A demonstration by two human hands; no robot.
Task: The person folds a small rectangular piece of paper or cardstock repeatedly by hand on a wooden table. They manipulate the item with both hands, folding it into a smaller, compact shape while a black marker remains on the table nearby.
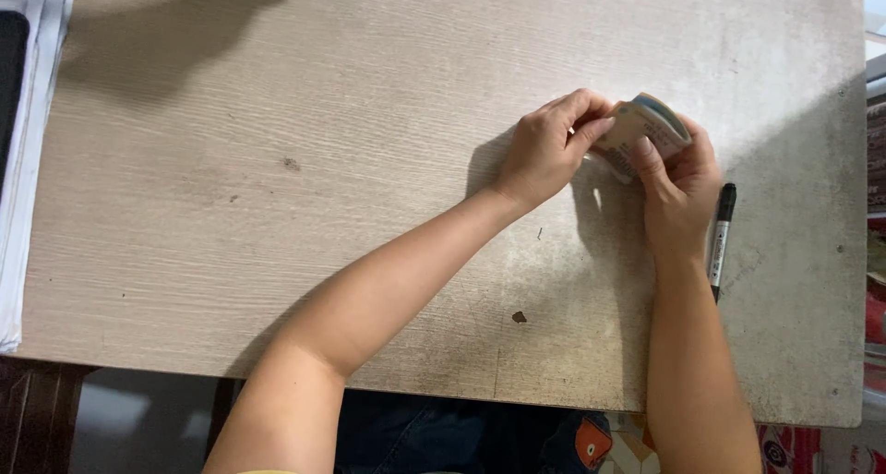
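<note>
Both hands hold a small cream-coloured pack [644,128] with a blue edge, like a bundle of cards or a little box, just above the wooden table [305,179] at the right. My left hand [546,146] pinches its left side with thumb and fingers. My right hand [681,183] grips it from below and from the right, with the thumb lying over its face. The pack is tilted and partly hidden by my fingers.
A black and white marker pen [721,239] lies on the table right of my right wrist. A stack of white papers with a dark flat thing on it [23,142] sits at the left edge. Shelving or boxes [875,188] stand beyond the right edge.
</note>
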